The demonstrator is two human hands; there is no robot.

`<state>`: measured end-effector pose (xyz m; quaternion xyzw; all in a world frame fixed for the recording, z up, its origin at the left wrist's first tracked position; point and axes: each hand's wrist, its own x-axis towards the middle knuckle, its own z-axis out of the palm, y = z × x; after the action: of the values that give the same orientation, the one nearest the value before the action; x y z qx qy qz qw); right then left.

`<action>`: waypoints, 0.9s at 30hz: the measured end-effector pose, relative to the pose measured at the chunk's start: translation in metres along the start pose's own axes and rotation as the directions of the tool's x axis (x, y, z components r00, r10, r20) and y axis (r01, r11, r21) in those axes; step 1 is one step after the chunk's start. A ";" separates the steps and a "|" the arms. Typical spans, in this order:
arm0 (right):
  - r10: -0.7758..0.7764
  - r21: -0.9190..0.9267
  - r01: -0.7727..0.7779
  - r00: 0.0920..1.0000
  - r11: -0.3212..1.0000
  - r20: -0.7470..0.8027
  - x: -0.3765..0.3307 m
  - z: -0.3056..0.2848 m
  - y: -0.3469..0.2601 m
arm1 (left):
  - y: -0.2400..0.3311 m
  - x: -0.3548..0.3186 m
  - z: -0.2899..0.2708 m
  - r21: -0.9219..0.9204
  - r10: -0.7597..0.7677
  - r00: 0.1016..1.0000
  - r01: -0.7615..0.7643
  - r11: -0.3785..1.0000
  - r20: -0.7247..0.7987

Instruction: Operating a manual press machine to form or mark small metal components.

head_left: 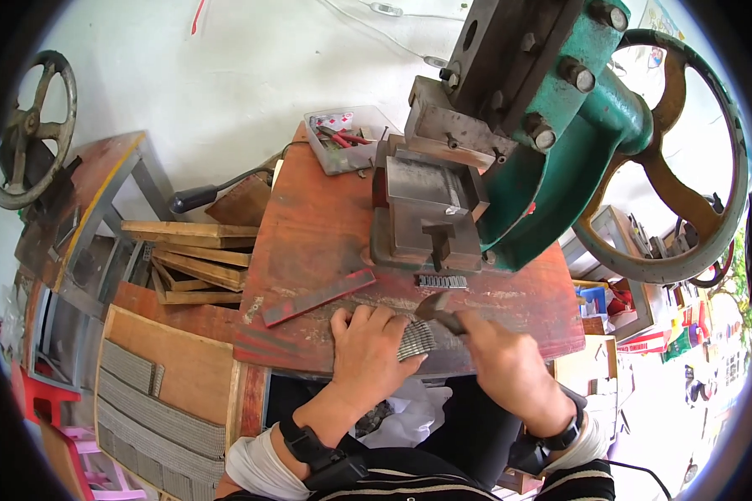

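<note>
Metal strips (415,338), stacked in a ribbed bundle, pinned flat on the red worktop (309,250) under left hand (368,346), fingers spread and pressing. Right hand (501,359) at 3 o'clock, fingers clenched on a dark tool (436,311). Best kept square, edges flush, thumbs clear. At 12 o'clock, green press (551,142); loose strip row (443,281) just before it.

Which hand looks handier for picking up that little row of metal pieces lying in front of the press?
Probably the right hand: the row lies just beyond its fingers, though it grips a dark tool. The left hand presses flat on a stack.
</note>
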<state>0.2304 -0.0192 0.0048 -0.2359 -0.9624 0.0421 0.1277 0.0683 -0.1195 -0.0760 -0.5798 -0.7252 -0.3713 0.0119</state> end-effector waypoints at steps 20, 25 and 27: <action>-0.007 0.177 0.034 0.989 0.984 -0.148 -0.016 -0.014 -0.007 | -0.001 0.000 0.001 0.056 0.007 1.000 -0.005 0.998 -0.020; 0.044 0.214 -0.036 0.998 0.976 -0.033 -0.022 -0.004 0.005 | 0.000 0.004 0.001 0.027 -0.017 1.000 0.017 0.999 0.020; 0.041 0.284 -0.007 0.993 0.959 -0.112 -0.023 -0.014 0.000 | -0.001 0.001 0.000 0.034 -0.011 1.000 0.010 0.999 0.011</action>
<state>0.2534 -0.0299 0.0128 -0.2289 -0.9345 0.1668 0.2158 0.0671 -0.1188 -0.0766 -0.5778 -0.7345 -0.3555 0.0158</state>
